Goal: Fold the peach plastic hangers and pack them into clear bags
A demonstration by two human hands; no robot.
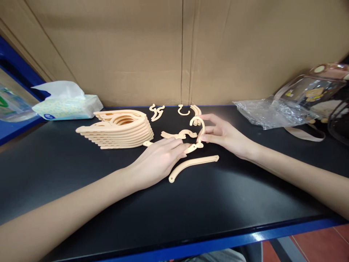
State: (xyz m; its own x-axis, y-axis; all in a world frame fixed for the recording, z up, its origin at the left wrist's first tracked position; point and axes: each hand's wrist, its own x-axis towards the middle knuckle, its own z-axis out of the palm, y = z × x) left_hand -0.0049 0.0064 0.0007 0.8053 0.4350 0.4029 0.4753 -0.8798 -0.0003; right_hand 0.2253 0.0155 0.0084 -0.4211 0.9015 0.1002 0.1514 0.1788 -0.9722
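Blue edging [169, 251] crosses the bottom of my feed, bordering a smooth black tabletop [231, 203]. Above it, just below the middle of the frame, I see a curved peach plastic bar [192, 162] with a hole near each end, lying loose.

At the centre, the wearer's left hand [162, 154] has its fingers closed over a slim peach plastic strip [191, 148]; most of it is covered. Right of centre, the right hand [222, 134] pinches a rounded peach plastic hook [203, 129], thumb and fingers clamped on it, its foot beside the strip's end; I cannot tell whether they touch.

Left of centre I get a neat stack of peach plastic hangers [128, 138]. Behind the left hand lie flat curved peach plastic pieces [171, 135].

Farther up, a small peach plastic hook [180, 110] rests near the brown cardboard wall [122, 47]. A pastel tissue pack [68, 108] sits upper left; a crinkled clear plastic bag [264, 112] lies upper right.
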